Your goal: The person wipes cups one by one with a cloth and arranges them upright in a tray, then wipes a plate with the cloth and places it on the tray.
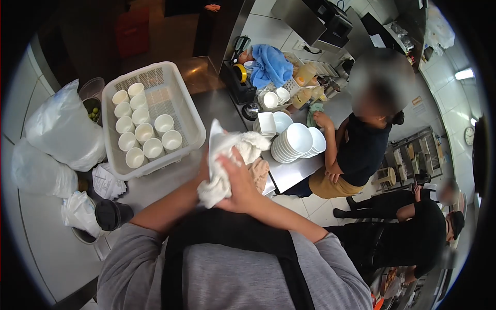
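Close to my chest, my right hand [240,181] is closed on a white cloth [219,186], whose folds spread to its upper right. Behind the cloth is my left hand [205,168], mostly covered; its fingers are hidden. A white dish [214,135], seen edge-on and blurred, stands up out of the cloth between both hands. Just left of them, a white plastic basket [194,116] holds several white cups [144,132] in rows. Stacks of white bowls [292,142] are to the right of the cloth.
Plastic bags [64,129] and a black lidded cup [111,214] are at the left. A blue cloth [271,64] lies among containers at the back. A co-worker [369,144] stands at the right counter, one hand on a green cloth; other people are farther right.
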Tool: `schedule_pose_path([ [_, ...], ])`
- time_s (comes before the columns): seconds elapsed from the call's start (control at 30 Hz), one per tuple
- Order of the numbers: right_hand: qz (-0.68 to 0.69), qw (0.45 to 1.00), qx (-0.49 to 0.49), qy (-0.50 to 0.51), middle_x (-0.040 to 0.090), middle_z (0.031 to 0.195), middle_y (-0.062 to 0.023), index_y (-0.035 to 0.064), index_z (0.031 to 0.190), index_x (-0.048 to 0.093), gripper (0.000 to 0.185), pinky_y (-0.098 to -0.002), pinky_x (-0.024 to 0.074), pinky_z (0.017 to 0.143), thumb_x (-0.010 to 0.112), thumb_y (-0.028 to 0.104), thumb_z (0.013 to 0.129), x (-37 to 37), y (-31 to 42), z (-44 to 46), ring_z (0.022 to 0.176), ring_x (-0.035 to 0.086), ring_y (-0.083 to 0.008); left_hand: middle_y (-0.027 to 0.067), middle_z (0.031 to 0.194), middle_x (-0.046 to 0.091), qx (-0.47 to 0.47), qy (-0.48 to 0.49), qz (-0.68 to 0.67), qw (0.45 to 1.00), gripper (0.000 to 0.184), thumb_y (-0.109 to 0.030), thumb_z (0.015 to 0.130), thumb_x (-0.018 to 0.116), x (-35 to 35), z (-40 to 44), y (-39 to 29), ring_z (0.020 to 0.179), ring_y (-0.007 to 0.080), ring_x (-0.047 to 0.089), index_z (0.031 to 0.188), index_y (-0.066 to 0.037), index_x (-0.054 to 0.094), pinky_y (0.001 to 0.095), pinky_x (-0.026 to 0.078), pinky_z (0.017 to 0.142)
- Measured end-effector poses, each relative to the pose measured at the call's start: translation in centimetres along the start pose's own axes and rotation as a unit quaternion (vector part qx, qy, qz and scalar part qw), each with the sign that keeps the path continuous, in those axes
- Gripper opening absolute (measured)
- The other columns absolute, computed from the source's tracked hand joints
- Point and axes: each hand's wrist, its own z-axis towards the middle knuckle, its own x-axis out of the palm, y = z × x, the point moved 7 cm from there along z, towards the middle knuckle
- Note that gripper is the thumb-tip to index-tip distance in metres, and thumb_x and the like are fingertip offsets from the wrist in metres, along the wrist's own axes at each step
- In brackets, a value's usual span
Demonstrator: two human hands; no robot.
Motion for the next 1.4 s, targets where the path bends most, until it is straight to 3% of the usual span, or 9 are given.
schedule_pose_path([
  [0.23, 0.069, 0.996, 0.057, -0.025, 0.041, 0.137, -0.0236, -0.0016, 0.138, 0.03, 0.074, -0.0444, 0.0248, 0.108, 0.061, 0.03, 0.079, 1.4, -4.1, -1.2, 0.132, 0.033, -0.0416, 0.0076, 0.086, 0.056, 0.026, -0.065, 0.311, 0.948, 0.022, -0.026, 0.099, 0.045, 4.3, -1.9, -1.6, 0.079, 0.0175, 0.056, 0.102, -0.005, 0.052, 0.0317, 0.046, 0.072],
  [0.37, 0.166, 0.926, 0.34, 0.02, 0.044, 0.133, -0.0135, 0.0, 0.137, 0.035, 0.056, -0.0365, 0.0303, 0.105, 0.056, 0.017, 0.089, 3.8, -7.7, -5.3, 0.126, 0.038, -0.0251, 0.0112, 0.08, 0.056, 0.11, -0.226, 0.473, 0.844, 0.025, -0.026, 0.099, 0.045, 1.5, 2.0, -6.0, 0.076, 0.02, 0.055, 0.095, -0.002, 0.054, 0.0344, 0.044, 0.069],
  [0.47, 0.348, 0.857, 0.38, -0.028, 0.056, 0.115, -0.0092, -0.0002, 0.126, 0.047, 0.037, -0.029, 0.0418, 0.089, 0.05, 0.014, 0.093, 3.1, -7.5, -4.1, 0.104, 0.053, -0.0185, 0.0131, 0.074, 0.054, 0.164, -0.273, 0.517, 0.795, 0.026, -0.025, 0.097, 0.05, 0.6, 5.0, -11.4, 0.068, 0.0199, 0.05, 0.085, -0.002, 0.05, 0.0368, 0.041, 0.063],
  [0.67, 0.235, 0.919, 0.309, -0.068, 0.06, 0.106, -0.0116, -0.0019, 0.121, 0.048, 0.031, -0.0308, 0.045, 0.085, 0.046, 0.009, 0.092, 0.6, -12.0, -5.3, 0.097, 0.059, -0.0207, 0.0162, 0.079, 0.064, 0.359, -0.343, 0.635, 0.591, 0.027, -0.031, 0.09, 0.061, 0.1, 10.2, -25.8, 0.074, 0.0331, 0.065, 0.089, -0.005, 0.053, 0.0397, 0.048, 0.064],
  [0.77, 0.018, 0.943, 0.331, -0.04, 0.062, 0.099, -0.0226, -0.003, 0.122, 0.05, 0.041, -0.0369, 0.0455, 0.085, 0.052, 0.004, 0.081, 0.3, -16.6, -10.9, 0.095, 0.061, -0.0339, 0.0191, 0.088, 0.066, 0.263, -0.377, 0.773, 0.438, 0.024, -0.029, 0.093, 0.053, -3.8, 12.1, -28.7, 0.083, 0.0376, 0.064, 0.101, -0.007, 0.051, 0.0499, 0.048, 0.068],
  [1.03, -0.151, 0.951, 0.233, 0.138, 0.052, 0.122, -0.0219, 0.0045, 0.121, 0.051, 0.064, -0.0484, 0.0351, 0.098, 0.07, 0.007, 0.06, 3.2, -15.7, -15.3, 0.111, 0.049, -0.0402, 0.0258, 0.12, 0.057, -0.051, -0.392, 0.834, 0.385, 0.048, -0.013, 0.092, 0.036, -18.1, 15.5, -27.5, 0.109, 0.0358, 0.059, 0.139, 0.0, 0.032, 0.0459, 0.047, 0.091],
  [1.2, -0.175, 0.95, 0.227, 0.122, 0.054, 0.121, -0.013, 0.0108, 0.121, 0.053, 0.063, -0.0428, 0.043, 0.081, 0.072, 0.013, 0.06, 2.8, -15.8, -15.4, 0.098, 0.055, -0.034, 0.0315, 0.119, 0.054, -0.055, -0.379, 0.809, 0.445, 0.043, -0.003, 0.083, 0.042, -22.4, 17.0, -27.4, 0.112, 0.0412, 0.055, 0.124, 0.01, 0.042, 0.0448, 0.044, 0.095],
  [1.33, -0.176, 0.95, 0.229, 0.119, 0.054, 0.121, -0.0113, 0.0119, 0.121, 0.053, 0.065, -0.0417, 0.0435, 0.079, 0.074, 0.015, 0.06, 2.8, -15.9, -15.5, 0.091, 0.054, -0.034, 0.0247, 0.122, 0.057, -0.224, -0.194, 0.93, 0.216, 0.034, -0.008, 0.086, 0.042, -24.5, 19.6, -26.4, 0.112, 0.0341, 0.057, 0.112, 0.006, 0.061, 0.0423, 0.046, 0.094],
  [1.4, -0.176, 0.948, 0.236, 0.12, 0.054, 0.122, -0.0109, 0.0123, 0.121, 0.053, 0.065, -0.0412, 0.0439, 0.079, 0.074, 0.015, 0.06, 2.7, -15.9, -15.5, 0.09, 0.054, -0.0337, 0.0237, 0.123, 0.056, -0.23, -0.233, 0.908, 0.262, 0.035, -0.008, 0.086, 0.043, -23.8, 19.4, -26.7, 0.113, 0.0339, 0.057, 0.113, 0.003, 0.061, 0.0425, 0.046, 0.095],
])
